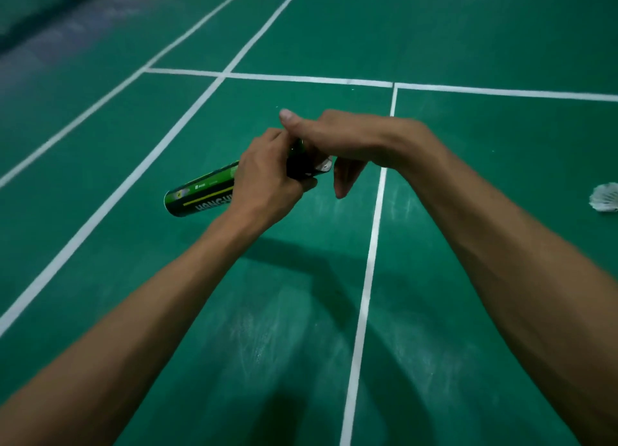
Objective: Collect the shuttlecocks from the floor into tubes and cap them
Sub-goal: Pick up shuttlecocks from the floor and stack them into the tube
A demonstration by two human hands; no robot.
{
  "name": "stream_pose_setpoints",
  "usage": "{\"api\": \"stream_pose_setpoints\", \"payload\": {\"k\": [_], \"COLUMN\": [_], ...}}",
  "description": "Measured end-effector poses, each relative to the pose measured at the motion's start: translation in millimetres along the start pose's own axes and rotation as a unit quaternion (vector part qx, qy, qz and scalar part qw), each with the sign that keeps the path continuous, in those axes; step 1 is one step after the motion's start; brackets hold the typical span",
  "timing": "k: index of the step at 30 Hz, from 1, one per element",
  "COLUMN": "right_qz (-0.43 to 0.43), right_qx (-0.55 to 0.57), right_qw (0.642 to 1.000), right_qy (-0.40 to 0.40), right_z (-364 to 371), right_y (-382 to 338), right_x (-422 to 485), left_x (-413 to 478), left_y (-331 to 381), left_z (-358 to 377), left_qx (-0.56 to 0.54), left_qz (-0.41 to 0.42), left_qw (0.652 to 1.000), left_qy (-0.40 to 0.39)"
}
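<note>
Shuttlecock tube [204, 191], black and green with a yellow stripe and white lettering, is up off the floor in my hands, over the court in front of me. It lies almost level, with one end pointing out to my left and the other toward my right hand.

My left hand [267, 174] is wrapped around the tube past its middle. The fingers curl over the top and the back of the hand faces me, so this is a firm grip. My right hand [337, 137] is bent over the tube's right end. Its thumb sticks out straight above my left knuckles and its fingers curve down. A white piece [323, 167] shows right at that end, between the tube and my bent fingers. It is mostly hidden, so I cannot tell whether it is a shuttlecock or a cap. I also cannot tell whether my right fingers are pinching it or only cupped around it.

Both my forearms are bare and reach in from the bottom corners. Under them the green floor [468, 44] carries white lines [371, 261] and a dark shadow [301, 261] below my hands. One loose white shuttlecock [605, 198] lies on the floor at the far right edge, well apart from the tube.
</note>
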State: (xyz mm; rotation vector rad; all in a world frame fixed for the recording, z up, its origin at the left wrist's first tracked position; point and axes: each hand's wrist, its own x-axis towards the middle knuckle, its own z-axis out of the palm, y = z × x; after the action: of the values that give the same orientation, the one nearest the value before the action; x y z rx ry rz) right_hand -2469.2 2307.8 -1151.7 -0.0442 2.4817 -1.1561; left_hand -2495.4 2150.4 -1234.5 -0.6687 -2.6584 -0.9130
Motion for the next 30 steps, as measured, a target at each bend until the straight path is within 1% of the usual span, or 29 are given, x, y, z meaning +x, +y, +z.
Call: {"api": "stream_pose_setpoints", "payload": {"k": [2, 6, 10, 13, 15, 17, 19, 22, 25, 28, 30], "right_qz": [0.002, 0.016, 0.023, 0.011, -0.006, -0.015, -0.005, 0.028, 0.075, 0.146, 0.190], "right_qx": [0.005, 0.048, 0.120, 0.149, 0.166, 0.185, 0.188, 0.181, 0.180, 0.186, 0.222], "right_qw": [1.000, 0.997, 0.990, 0.986, 0.985, 0.983, 0.980, 0.977, 0.971, 0.961, 0.942], "right_qy": [-0.025, -0.062, -0.077, -0.080, -0.049, 0.008, 0.058, 0.105, 0.139, 0.144, 0.165], "right_z": [-4, -24, -56, -75, -88, -105, -124, -144, -153, -159, -159], "right_y": [9, 45, 84, 106, 119, 129, 135, 147, 172, 212, 240], "right_x": [-6, -27, -59, -86, -103, -119, -131, -147, -163, -193, -225], "left_x": [-3, -4, 2, 11, 21, 32, 44, 65, 77, 66, 57], "left_y": [9, 42, 88, 123, 145, 171, 195, 222, 241, 265, 294], "left_z": [8, 25, 37, 37, 42, 54, 67, 88, 126, 178, 207], "left_qx": [-0.002, 0.018, 0.062, 0.112, 0.123, 0.110, 0.088, 0.049, 0.012, -0.015, -0.052], "left_qz": [-0.007, 0.015, 0.059, 0.091, 0.100, 0.116, 0.138, 0.163, 0.213, 0.264, 0.285], "left_qw": [1.000, 0.999, 0.992, 0.982, 0.979, 0.980, 0.980, 0.978, 0.968, 0.949, 0.933], "left_qy": [-0.005, -0.049, -0.091, -0.124, -0.129, -0.119, -0.116, -0.121, -0.128, -0.170, -0.212]}}
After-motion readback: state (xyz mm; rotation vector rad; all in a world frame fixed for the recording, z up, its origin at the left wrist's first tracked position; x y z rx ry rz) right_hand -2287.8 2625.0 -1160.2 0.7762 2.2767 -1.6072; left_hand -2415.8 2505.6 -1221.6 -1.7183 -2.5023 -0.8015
